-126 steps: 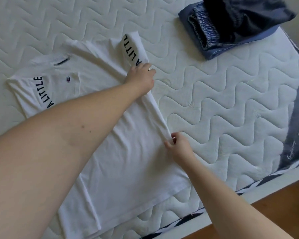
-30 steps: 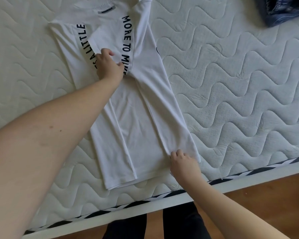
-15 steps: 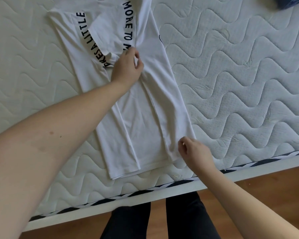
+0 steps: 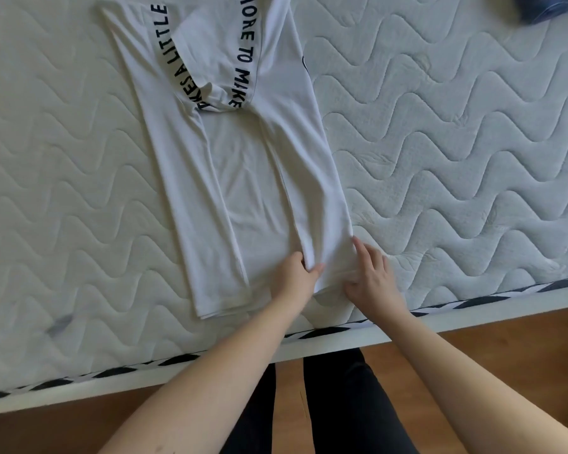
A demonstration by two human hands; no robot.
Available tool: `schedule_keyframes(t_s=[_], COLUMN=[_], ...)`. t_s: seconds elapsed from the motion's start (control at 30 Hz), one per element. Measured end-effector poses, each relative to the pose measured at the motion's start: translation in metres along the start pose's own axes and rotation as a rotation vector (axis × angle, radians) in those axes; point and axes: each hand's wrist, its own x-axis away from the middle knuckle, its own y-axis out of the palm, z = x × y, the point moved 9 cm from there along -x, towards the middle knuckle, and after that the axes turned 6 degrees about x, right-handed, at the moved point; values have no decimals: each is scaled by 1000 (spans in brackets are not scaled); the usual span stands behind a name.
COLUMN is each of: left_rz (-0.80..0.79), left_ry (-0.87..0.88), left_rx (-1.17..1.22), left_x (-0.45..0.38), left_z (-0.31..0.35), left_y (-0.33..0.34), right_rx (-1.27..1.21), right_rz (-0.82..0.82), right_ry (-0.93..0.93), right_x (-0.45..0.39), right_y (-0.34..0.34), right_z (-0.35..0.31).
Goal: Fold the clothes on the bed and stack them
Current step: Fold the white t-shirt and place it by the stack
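Note:
A white T-shirt (image 4: 243,178) with black lettering on its sleeves lies on the quilted mattress (image 4: 456,142), both sides folded inward into a long strip. My left hand (image 4: 297,276) pinches the hem of the right folded panel near the bottom edge. My right hand (image 4: 371,276) grips the bottom right corner of the same hem, thumb under the cloth. Both hands sit close together at the shirt's near end.
A dark blue pile of folded clothes (image 4: 551,6) shows at the top right corner, mostly cut off. The bed edge with black-and-white piping (image 4: 177,358) runs across the front. Below it are a wooden floor (image 4: 505,335) and my dark trousers (image 4: 341,404).
My left hand has come down from the sleeves at the far end to the hem beside my right hand. The shirt's left side was folded inward earlier.

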Motion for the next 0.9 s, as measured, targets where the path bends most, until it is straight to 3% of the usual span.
schedule_keyframes(t_s=[0.2, 0.33, 0.53, 0.7, 0.9], left_rz=[-48, -62, -94, -155, -229], left_ry=[-153, -145, -139, -129, -111], left_rx=[490, 701, 780, 675, 700], left_x=[27, 31, 35, 39, 48], left_z=[-39, -46, -46, -43, -31], left_y=[19, 24, 22, 21, 25], right_rx=[20, 63, -10, -27, -137], right_rz=[20, 34, 128, 107, 168], right_ry=[-36, -15, 53, 80, 231], right_x=[7, 11, 16, 30, 34], right_y=[0, 6, 8, 14, 8], right_z=[-1, 0, -9, -7, -3])
